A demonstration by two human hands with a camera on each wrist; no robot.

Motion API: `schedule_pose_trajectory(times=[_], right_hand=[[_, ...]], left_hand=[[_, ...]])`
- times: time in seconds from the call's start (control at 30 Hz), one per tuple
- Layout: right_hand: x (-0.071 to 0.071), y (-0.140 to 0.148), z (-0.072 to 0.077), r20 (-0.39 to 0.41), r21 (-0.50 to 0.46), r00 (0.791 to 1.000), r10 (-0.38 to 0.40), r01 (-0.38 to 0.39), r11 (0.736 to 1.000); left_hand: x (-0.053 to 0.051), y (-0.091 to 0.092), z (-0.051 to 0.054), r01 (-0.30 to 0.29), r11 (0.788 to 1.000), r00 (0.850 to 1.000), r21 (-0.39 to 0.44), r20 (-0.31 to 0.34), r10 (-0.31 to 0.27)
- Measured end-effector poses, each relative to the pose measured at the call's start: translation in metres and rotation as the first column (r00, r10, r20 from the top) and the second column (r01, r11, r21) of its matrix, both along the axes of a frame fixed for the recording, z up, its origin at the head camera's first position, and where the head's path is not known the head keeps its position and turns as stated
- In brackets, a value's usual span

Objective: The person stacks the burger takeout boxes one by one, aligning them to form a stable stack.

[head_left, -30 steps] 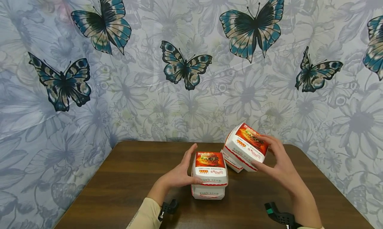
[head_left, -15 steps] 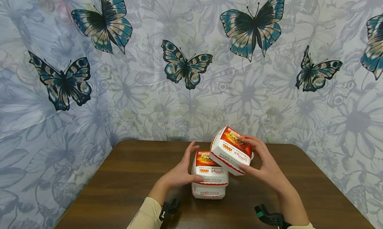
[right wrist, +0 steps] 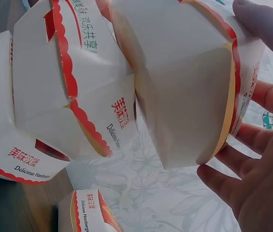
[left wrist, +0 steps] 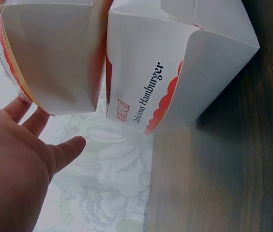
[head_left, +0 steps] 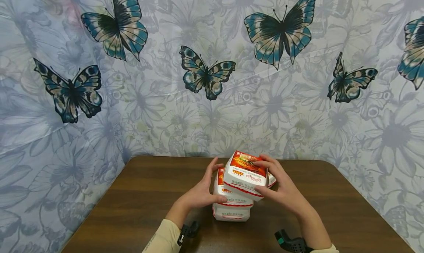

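Note:
In the head view, my right hand [head_left: 285,190] grips a white and red hamburger box [head_left: 246,174], thumb at its front and fingers at its far side. This tilted box overlaps the top of a second hamburger box [head_left: 238,201]; whether they touch fully I cannot tell. The second sits on a lower hamburger box [head_left: 231,213] standing on the table. My left hand [head_left: 198,195] steadies the second box, thumb on its front and fingers round its left and back. In the left wrist view, its fingers [left wrist: 35,121] reach that box's edge.
Behind the stack to the right, another hamburger box [head_left: 272,180] is mostly hidden; the right wrist view shows its printed side [right wrist: 89,208]. The brown wooden table [head_left: 132,209] ends at a wall covering [head_left: 149,117] with flowers and butterflies.
My right hand has carried its hamburger box left and down, from above the box behind to over the stack, and has lessened its tilt. My left hand has stayed at the stack.

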State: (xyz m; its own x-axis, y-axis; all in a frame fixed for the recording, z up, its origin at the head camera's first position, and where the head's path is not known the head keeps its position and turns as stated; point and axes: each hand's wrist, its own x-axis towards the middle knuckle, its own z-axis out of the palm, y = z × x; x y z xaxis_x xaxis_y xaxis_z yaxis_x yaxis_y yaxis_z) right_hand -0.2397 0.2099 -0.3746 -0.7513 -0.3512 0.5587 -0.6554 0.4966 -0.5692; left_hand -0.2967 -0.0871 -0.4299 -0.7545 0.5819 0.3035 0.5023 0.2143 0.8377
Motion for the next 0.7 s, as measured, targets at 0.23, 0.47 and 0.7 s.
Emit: schedule_pose_trajectory(times=[0.23,0.47,0.7], right_hand=[[0.000,-0.002,-0.002,0.031,0.001,1.000,0.006,-0.007,1.000],[-0.002,-0.007,-0.004,0.090,-0.013,0.996,0.016,-0.015,1.000],[-0.005,-0.016,-0.007,0.076,-0.030,0.997,0.018,-0.016,0.999]], left_hand=[[-0.001,0.000,0.000,0.012,1.000,1.000,0.009,0.020,-0.012],[-0.001,-0.001,0.000,0.014,1.000,0.999,0.010,0.037,-0.015],[-0.001,-0.002,0.002,0.013,1.000,0.999,0.008,0.043,-0.013]])
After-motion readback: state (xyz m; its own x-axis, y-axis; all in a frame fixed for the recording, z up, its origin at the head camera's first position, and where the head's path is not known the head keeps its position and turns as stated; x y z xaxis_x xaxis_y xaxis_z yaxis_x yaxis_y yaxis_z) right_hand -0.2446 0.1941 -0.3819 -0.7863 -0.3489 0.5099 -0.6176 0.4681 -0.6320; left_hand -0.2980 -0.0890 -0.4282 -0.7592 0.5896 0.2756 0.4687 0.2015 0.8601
